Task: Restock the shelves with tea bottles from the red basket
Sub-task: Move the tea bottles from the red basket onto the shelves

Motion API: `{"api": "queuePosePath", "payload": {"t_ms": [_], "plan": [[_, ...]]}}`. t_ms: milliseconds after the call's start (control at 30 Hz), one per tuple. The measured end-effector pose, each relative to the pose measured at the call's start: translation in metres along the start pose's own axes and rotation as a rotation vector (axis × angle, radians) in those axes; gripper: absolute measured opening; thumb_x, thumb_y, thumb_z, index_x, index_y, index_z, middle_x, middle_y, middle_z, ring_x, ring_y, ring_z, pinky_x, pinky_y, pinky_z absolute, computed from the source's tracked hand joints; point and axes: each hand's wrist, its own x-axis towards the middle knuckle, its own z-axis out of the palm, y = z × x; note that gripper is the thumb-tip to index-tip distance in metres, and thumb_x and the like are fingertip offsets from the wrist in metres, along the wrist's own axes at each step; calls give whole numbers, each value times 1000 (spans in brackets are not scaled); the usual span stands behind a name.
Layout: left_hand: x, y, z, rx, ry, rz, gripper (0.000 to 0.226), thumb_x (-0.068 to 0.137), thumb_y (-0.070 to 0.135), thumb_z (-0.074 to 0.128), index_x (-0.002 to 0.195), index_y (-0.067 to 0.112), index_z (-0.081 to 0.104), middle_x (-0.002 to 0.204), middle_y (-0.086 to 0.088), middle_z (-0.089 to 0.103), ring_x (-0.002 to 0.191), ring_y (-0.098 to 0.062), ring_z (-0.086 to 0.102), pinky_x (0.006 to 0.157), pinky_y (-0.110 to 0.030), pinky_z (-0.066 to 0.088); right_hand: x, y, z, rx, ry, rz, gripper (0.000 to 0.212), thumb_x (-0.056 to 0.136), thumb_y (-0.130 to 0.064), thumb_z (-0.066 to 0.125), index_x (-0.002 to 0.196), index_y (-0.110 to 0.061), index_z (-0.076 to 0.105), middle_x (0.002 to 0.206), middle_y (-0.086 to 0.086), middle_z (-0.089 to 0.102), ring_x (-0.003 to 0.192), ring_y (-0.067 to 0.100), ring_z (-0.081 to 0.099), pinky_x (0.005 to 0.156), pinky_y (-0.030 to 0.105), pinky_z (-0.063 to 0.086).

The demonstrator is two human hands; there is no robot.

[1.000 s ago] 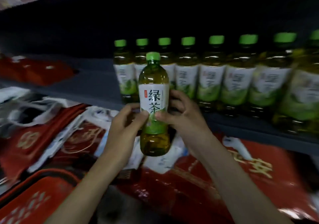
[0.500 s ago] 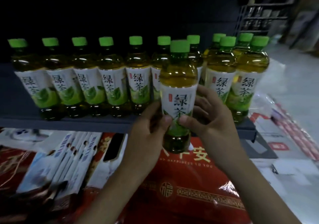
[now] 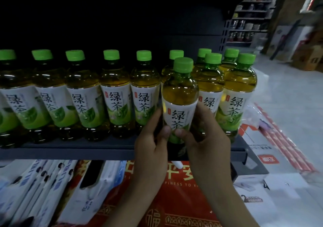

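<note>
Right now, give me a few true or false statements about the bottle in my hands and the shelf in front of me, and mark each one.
1. The left hand and the right hand both hold the same bottle. True.
2. That bottle has a red cap. False: its cap is green.
3. The bottle lies on its side. False: it is upright.
4. Other bottles stand in a row on the shelf. True.
5. The thumbs press on the cap. False: the thumbs rest low on the label.
</note>
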Motion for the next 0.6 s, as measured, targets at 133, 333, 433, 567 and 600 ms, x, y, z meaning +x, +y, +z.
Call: {"api": "queuePosePath", "payload": {"t_ms": [133,333,433,567,600], "plan": [[-2,-3,6,69,111,2,41,98,23,54,137,33,49,128,10,56,118,-1,54,95,-31,51,-3,2,12,-164,126,-1,62,79,-12,77,125,-36,45,114,-12,53,101,-5,55,80,14,51],[-6,-6,9,169,162,-12,44,94,13,58,130,38,50,113,8,57,106,-1,57,84,-16,50,-3,4,18,-306,122,-57,58,80,-2,72,122,-26,41,111,-7,47,100,8,53,75,8,41],[-3,-8,11,181,159,-9,46,94,10,58,129,39,49,113,8,58,104,0,58,84,-13,49,-1,3,20,-361,77,-25,56,79,0,66,128,-18,44,119,-1,51,102,9,52,69,4,37],[0,-11,14,189,174,-1,46,94,8,57,130,36,50,115,11,58,106,-1,58,87,-22,53,-2,-3,24,-330,3,20,58,76,-25,45,133,-17,43,123,0,51,97,6,44,64,18,37],[0,-12,14,190,175,1,46,93,8,57,130,34,51,116,11,58,106,-1,58,87,-24,53,-2,-4,25,-317,-9,37,61,74,-29,43,134,-18,42,124,0,50,97,6,45,68,22,38]]}}
